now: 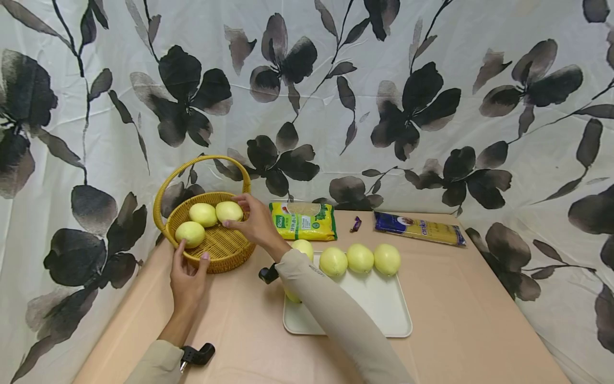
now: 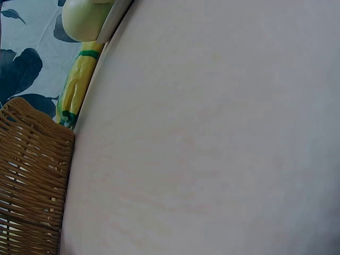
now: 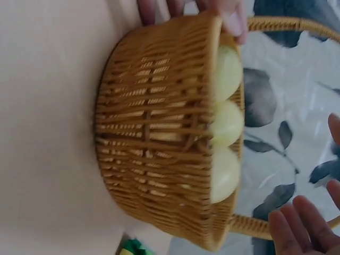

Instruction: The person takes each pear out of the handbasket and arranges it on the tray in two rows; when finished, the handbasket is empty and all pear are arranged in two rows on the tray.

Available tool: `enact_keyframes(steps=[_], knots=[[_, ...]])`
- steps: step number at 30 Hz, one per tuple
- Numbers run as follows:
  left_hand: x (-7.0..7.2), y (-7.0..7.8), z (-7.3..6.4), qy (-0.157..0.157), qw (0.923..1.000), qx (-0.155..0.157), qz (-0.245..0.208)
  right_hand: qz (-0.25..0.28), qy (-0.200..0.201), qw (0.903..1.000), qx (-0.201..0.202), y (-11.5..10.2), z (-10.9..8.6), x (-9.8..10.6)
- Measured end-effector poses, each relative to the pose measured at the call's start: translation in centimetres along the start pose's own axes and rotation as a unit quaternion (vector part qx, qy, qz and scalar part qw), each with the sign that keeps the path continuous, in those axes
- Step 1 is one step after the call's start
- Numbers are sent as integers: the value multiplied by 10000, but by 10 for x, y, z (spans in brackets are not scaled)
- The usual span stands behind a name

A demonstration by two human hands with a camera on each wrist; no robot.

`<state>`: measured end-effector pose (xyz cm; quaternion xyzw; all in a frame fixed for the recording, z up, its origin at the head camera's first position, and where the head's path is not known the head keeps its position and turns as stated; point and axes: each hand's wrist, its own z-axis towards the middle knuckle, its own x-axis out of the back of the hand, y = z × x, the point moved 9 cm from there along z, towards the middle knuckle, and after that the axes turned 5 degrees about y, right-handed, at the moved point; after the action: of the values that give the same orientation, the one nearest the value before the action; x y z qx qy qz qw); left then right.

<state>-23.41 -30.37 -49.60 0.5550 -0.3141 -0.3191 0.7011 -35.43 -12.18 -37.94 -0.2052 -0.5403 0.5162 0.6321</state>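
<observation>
A yellow-brown wicker basket [image 1: 225, 261] with a tall hoop handle stands at the left of the table. Three round, pale yellow-green fruits [image 1: 190, 234] lie in it. At the basket's near rim, my left hand [image 1: 188, 285] holds the edge, thumb over the rim and other fingers outside, as the right wrist view shows. My right hand [image 1: 256, 221] is over the basket's right side, close to one fruit [image 1: 228, 211]. Its fingers look loosely extended in the right wrist view, with nothing held. In the left wrist view, only the basket's woven side [image 2: 32, 180] appears, without the hand.
Right of the basket, a white tray [image 1: 374, 314] carries several similar fruits [image 1: 360, 258], one mostly hidden by the right sleeve. Behind it lie a yellow-green food packet [image 1: 304, 221], a small purple wrapped sweet [image 1: 356, 224] and a blue-and-yellow packet [image 1: 419, 229]. A floral curtain hangs behind.
</observation>
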Motion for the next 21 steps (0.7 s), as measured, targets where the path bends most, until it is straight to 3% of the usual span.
enact_keyframes(steps=[13, 21], knots=[[1, -3, 2, 2, 10000, 49, 0, 111, -358, 9989, -299, 31, 25, -39], [0, 0, -1, -6, 10000, 38, 8, -357, -288, 9984, -336, 42, 29, -50]])
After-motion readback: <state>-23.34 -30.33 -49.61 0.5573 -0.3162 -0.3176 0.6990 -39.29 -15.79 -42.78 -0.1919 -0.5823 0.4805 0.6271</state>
